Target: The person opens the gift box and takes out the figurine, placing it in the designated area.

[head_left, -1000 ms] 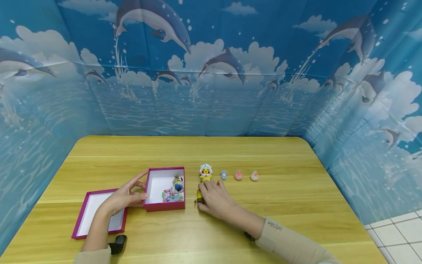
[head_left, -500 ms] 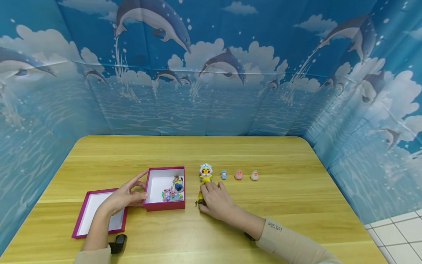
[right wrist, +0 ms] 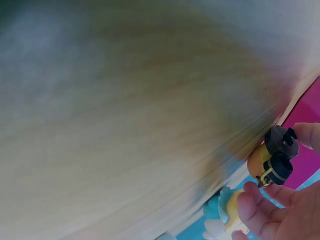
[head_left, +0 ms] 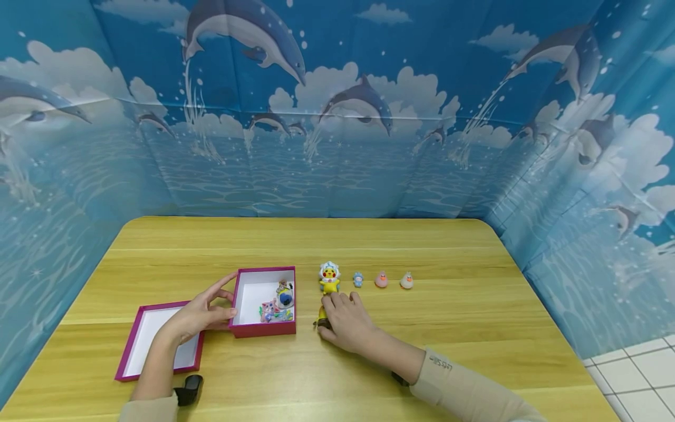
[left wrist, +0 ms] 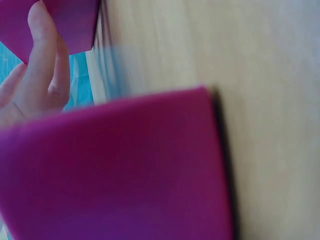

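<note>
My left hand (head_left: 196,316) lies against the left wall of a magenta box (head_left: 263,329), thumb and fingertips touching it. In the left wrist view, a finger presses the box side (left wrist: 70,25). Inside the box, a pink cat figure (head_left: 269,309) and a blue-and-yellow figure (head_left: 285,298) sit toward the right. My right hand (head_left: 348,321) pinches a small yellow figure (head_left: 322,318) with dark parts, close over the table right of the box. The right wrist view shows this toy figure (right wrist: 280,150) between thumb and fingers. Just behind stands a Pikachu figure (head_left: 329,278) with a white hood.
A small blue figure (head_left: 358,279), a pink duck (head_left: 381,280) and a white duck (head_left: 406,281) stand in a row right of the Pikachu. The box lid (head_left: 158,334) lies upturned under my left forearm. Dolphin-print cloth (head_left: 327,176) hangs behind the table.
My right hand and the yellow figure have shifted slightly to the right. The left hand and the box have stayed in place.
</note>
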Demonstrator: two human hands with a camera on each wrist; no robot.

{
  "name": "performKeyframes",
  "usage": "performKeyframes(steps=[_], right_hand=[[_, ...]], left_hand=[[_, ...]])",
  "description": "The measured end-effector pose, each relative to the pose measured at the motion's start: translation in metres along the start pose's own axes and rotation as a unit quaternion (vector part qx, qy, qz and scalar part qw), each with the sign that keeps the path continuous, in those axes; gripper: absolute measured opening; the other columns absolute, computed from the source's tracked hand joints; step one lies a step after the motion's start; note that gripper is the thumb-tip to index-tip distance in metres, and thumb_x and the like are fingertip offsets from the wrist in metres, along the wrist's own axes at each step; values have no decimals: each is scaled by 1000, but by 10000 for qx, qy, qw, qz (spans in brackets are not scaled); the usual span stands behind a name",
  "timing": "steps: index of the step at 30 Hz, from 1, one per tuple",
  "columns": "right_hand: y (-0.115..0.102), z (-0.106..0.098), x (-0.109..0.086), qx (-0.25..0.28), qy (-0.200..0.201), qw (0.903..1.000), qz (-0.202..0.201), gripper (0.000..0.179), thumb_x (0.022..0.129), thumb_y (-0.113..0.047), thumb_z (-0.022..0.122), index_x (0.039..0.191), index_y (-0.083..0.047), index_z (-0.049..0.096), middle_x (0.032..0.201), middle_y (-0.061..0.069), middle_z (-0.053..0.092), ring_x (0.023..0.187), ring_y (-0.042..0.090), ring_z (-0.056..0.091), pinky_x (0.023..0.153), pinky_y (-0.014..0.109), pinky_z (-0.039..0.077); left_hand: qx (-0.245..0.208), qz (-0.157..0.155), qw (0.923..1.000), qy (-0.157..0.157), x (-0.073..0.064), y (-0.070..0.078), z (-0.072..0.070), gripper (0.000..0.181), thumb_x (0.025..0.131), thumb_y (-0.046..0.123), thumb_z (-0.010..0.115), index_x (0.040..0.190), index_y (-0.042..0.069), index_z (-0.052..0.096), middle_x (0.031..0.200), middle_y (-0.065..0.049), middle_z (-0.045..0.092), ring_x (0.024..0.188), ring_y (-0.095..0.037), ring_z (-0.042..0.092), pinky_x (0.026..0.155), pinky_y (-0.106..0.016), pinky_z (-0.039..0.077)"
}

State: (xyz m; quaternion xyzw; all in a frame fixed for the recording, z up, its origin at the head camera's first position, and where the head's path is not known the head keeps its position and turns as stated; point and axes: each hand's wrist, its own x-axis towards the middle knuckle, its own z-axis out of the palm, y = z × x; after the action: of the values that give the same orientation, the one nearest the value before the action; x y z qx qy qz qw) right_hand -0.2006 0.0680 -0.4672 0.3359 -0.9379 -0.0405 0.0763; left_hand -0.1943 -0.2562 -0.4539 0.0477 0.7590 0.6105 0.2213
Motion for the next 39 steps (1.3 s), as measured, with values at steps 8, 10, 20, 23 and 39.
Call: performKeyframes(steps=[8, 10, 20, 23, 39], right_hand=[[1, -1, 0, 133, -240, 9996, 35, 50, 84, -49, 54, 112, -9, 49, 103, 6, 54, 90, 21, 53, 79, 38, 38], [2, -1, 0, 160, -274, 9995, 31, 50, 84, -50, 54, 113, -9, 48, 105, 7, 54, 92, 21, 53, 80, 39, 38], [3, -2, 0, 165, -301, 9994, 19, 51, 84, -51, 55, 114, -10, 48, 103, 5, 53, 89, 20, 52, 80, 38, 37], [3, -2, 0, 202, -269, 9994, 13, 49, 85, -51, 55, 112, -10, 48, 100, 5, 52, 87, 20, 52, 78, 38, 36], [5, -1, -3, 110, -278, 9996, -1, 52, 83, -54, 57, 112, -12, 48, 99, 5, 50, 88, 21, 51, 79, 38, 36]], left_hand=[[-58, 10, 10000, -44, 0, 0, 0, 79, 88, 12, 61, 148, 16, 10, 125, -24, 28, 94, -28, 57, 81, -38, 53], [-53, -27, 10000, -24, 0, -1, 0, 79, 87, 12, 61, 148, 17, 11, 125, -23, 29, 94, -28, 56, 81, -38, 53], [-48, -17, 10000, -13, 1, -2, 0, 79, 87, 11, 61, 148, 17, 11, 125, -24, 28, 93, -28, 56, 81, -39, 52], [-53, -15, 10000, -12, 1, -1, 0, 79, 87, 11, 62, 148, 17, 11, 126, -24, 28, 93, -27, 56, 81, -40, 52], [-57, 26, 10000, -19, -1, -2, 1, 79, 88, 12, 61, 148, 17, 11, 125, -24, 28, 93, -27, 57, 81, -40, 52]])
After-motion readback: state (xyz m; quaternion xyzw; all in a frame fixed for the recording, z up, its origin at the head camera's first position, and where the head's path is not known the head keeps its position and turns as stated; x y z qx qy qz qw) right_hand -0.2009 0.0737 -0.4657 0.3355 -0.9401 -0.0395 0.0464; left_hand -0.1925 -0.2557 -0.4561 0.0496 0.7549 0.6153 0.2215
